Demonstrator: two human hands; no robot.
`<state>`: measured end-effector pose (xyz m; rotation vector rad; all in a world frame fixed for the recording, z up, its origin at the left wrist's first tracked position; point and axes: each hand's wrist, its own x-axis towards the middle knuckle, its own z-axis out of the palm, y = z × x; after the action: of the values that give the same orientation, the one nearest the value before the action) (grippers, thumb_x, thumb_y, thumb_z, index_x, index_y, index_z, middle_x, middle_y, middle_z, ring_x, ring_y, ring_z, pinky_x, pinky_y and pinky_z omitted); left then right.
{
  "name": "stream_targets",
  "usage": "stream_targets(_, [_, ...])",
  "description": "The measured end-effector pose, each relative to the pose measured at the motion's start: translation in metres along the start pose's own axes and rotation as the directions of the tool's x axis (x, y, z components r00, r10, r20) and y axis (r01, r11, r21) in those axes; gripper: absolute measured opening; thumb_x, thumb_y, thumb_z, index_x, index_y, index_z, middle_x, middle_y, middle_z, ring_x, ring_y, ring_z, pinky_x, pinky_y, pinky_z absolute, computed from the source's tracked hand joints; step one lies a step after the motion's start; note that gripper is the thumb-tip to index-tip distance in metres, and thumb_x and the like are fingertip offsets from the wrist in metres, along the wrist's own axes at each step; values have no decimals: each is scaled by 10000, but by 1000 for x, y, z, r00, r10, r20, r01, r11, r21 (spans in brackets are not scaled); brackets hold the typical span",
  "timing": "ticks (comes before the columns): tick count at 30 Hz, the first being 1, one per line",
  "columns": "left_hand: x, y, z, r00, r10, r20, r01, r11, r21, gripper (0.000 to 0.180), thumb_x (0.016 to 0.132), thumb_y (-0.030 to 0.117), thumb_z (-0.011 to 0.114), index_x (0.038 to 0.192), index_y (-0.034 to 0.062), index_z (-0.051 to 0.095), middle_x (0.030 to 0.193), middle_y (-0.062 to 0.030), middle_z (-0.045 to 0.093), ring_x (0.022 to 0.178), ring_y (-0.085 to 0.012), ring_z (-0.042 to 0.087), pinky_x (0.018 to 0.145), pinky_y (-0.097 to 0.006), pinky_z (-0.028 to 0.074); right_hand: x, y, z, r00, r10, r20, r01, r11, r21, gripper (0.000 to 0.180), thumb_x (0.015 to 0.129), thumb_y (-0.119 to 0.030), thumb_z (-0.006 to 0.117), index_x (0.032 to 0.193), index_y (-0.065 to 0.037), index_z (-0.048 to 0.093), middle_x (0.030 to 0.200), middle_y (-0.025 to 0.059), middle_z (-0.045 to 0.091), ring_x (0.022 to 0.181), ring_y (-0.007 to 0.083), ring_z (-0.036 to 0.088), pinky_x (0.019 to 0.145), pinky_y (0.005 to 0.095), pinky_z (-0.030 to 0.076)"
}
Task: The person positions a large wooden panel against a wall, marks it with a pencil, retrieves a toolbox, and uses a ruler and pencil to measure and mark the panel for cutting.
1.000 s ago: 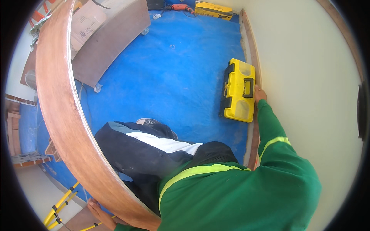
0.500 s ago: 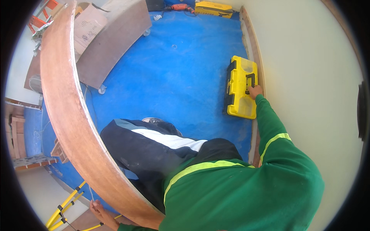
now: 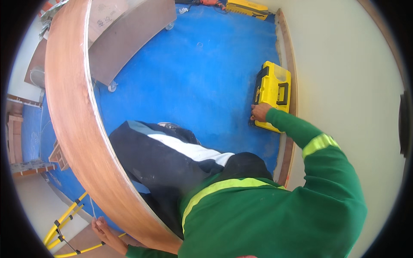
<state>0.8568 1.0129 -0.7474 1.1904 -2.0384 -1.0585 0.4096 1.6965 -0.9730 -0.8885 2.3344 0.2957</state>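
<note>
Toolbox (image 3: 271,89) on the blue floor (image 3: 193,81), beside the pale wall (image 3: 340,73).
From my remote view, my right hand (image 3: 260,112) bends its fingers over the box's front edge; whether they grip, I cannot tell. My left hand (image 3: 104,232), beyond the wooden board (image 3: 71,86), is half-curled at a thin pale strand (image 3: 92,206), its hold unclear.

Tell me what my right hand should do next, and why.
Probably feel for a latch under your right hand and ease it open: your fingers are at the near end of the left edge of the yellow toolbox, which looks shut, and a black latch shows farther along that edge.
</note>
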Motion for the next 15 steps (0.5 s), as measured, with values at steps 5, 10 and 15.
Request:
stream_targets(5, [-1, -8, -7, 1000, 24, -6, -24, 1000, -2, 531, 1167, 397, 565, 1498, -19, 550, 1312, -198, 657, 1293, -278, 636, 1185, -411, 477, 41, 13, 1, 988, -85, 132, 103, 986, -134, 512, 993, -514, 708, 1117, -29, 815, 1256, 193, 745, 1100, 397, 752, 936, 514, 615])
stream_targets(10, [-20, -9, -14, 998, -32, -48, 31, 999, -24, 532, 1161, 397, 579, 1511, -2, 549, 1345, -191, 659, 1315, -292, 638, 1183, -414, 473, 17, 36, -16, 956, -109, 271, 106, 994, 25, 560, 959, -526, 759, 1321, -99, 757, 1389, 125, 689, 1240, 385, 699, 1060, 523, 567])
stream_targets(15, [-30, -7, -10, 987, -82, -137, 79, 997, -24, 564, 1148, 427, 602, 1520, 8, 545, 1370, -191, 667, 1355, -301, 631, 1190, -413, 465, -2, 58, -30, 925, -274, 265, 272, 961, 46, 594, 835, -300, 900, 1371, -122, 716, 1399, 96, 672, 1266, 375, 682, 1044, 526, 566])
